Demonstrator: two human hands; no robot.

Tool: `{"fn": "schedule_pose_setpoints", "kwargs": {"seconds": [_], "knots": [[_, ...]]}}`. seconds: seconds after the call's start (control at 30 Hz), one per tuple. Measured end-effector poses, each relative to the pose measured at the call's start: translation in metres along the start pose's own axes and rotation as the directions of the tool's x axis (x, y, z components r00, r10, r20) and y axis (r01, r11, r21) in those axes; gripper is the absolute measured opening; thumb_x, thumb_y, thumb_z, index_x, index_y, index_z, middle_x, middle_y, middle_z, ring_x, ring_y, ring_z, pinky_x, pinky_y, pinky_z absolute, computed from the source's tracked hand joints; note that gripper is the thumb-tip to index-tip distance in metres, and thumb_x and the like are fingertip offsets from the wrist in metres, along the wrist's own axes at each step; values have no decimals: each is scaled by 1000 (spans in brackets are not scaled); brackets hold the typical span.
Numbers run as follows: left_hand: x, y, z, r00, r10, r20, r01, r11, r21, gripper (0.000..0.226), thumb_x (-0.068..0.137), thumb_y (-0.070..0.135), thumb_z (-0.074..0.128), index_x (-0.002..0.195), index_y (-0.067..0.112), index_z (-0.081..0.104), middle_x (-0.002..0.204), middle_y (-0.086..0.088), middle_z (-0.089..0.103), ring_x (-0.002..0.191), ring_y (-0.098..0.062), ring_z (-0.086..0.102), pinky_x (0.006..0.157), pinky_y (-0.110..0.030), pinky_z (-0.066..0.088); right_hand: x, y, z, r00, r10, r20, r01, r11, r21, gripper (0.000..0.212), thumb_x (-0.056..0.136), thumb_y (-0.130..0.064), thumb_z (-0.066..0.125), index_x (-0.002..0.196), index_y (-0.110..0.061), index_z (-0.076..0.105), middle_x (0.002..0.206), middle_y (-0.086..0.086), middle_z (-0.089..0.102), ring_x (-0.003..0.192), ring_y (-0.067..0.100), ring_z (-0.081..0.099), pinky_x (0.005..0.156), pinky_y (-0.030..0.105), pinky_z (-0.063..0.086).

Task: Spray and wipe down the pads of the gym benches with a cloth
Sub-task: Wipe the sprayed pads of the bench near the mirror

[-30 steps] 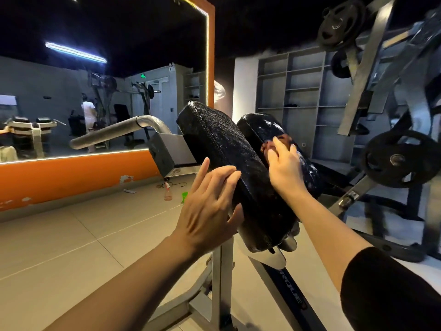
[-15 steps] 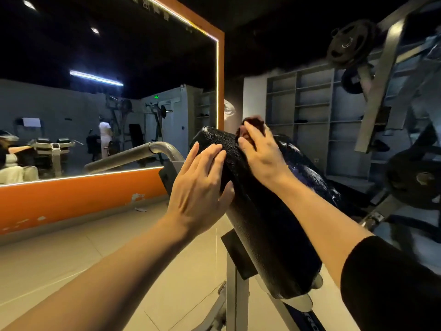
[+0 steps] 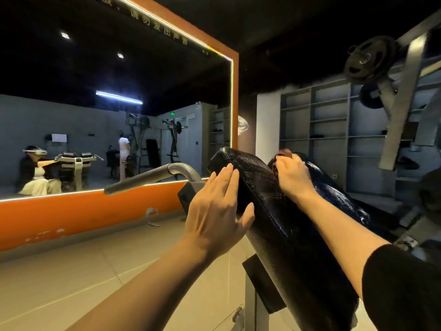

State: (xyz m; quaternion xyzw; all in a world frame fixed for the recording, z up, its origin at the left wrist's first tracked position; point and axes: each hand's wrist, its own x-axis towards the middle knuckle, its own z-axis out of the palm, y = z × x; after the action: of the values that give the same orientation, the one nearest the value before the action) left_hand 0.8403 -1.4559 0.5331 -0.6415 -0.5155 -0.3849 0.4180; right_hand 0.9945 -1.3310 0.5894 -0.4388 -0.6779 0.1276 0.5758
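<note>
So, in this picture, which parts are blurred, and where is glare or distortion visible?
Head view: the weight plates at upper right are smeared by motion; the right hand and the cloth it grips are soft. Wet sheen glints on the right pad. The wide lens bends the mirror frame. The room is dim.

Dim gym room with black ceiling. Large wall mirror in orange frame with lit edge (image 3: 235, 96) as landmark. Below it, orange wall band (image 3: 78, 216) and pale beige tiled floor (image 3: 71, 271). Right of it, grey open shelving unit (image 3: 334, 130). Farther right, black round weight plates on grey steel rack (image 3: 368, 59).
</note>
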Motion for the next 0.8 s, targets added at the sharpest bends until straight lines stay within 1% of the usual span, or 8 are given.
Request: {"fn": "schedule_pose_setpoints", "kwargs": {"seconds": [0.03,0.07,0.1,0.17,0.23,0.33,0.53,0.8], "knots": [[0,-1,0,1000,-1,-4,1,1000,7,65,88,45,45,131,-3,55,133,-22,57,120,-33,59,106,-42,36,-7,-15,1,993,-120,5,120,991,58,35,105,-22,36,126,-8,61,131,11,49,119,21,47,88,20,30],[0,-1,1,1000,2,-9,-2,1000,15,65,88,45,45,131,-3,55,133,-22,57,120,-32,59,106,-42,35,-14,-33,4,963,-258,79,246,959,141,39,105,-28,35,136,-12,54,139,9,44,123,14,42,96,17,27],[0,-1,1,1000,10,-19,-9,1000,19,65,88,44,46,131,-4,55,132,-22,58,120,-32,59,106,-41,34,-22,-48,11,910,-363,201,325,925,197,45,104,-35,34,142,-16,47,146,6,40,128,11,37,105,20,24],[0,-1,2,998,29,-51,-28,999,16,63,88,43,46,131,-3,54,130,-22,59,117,-32,61,105,-41,35,-25,-60,29,814,-468,345,428,884,189,56,96,-47,32,145,-22,42,152,3,34,140,19,30,119,40,21],[0,0,2,997,34,-64,-32,999,23,62,89,43,45,131,-2,55,129,-21,59,116,-32,62,103,-41,36,-17,-60,34,814,-440,380,425,896,127,59,94,-48,31,147,-23,40,156,0,29,145,22,22,120,49,18],[0,1,4,998,19,-68,-16,999,51,62,89,44,44,130,-1,57,130,-20,59,116,-31,62,102,-39,36,-3,-54,33,813,-424,399,438,897,62,47,105,-37,28,149,-22,36,160,-1,21,148,20,13,122,46,9],[0,1,4,998,22,-64,-17,997,74,62,88,43,44,130,-2,57,131,-20,58,116,-30,62,103,-36,35,26,-45,41,842,-357,404,373,927,41,43,106,-33,29,143,-18,46,155,1,33,143,19,26,121,43,16],[-1,0,5,998,26,-62,-20,996,90,63,88,44,44,130,-1,57,133,-20,58,117,-30,62,103,-36,35,39,-32,39,881,-274,386,299,954,-6,41,106,-30,30,141,-18,50,154,1,35,143,19,28,121,38,15]]}}
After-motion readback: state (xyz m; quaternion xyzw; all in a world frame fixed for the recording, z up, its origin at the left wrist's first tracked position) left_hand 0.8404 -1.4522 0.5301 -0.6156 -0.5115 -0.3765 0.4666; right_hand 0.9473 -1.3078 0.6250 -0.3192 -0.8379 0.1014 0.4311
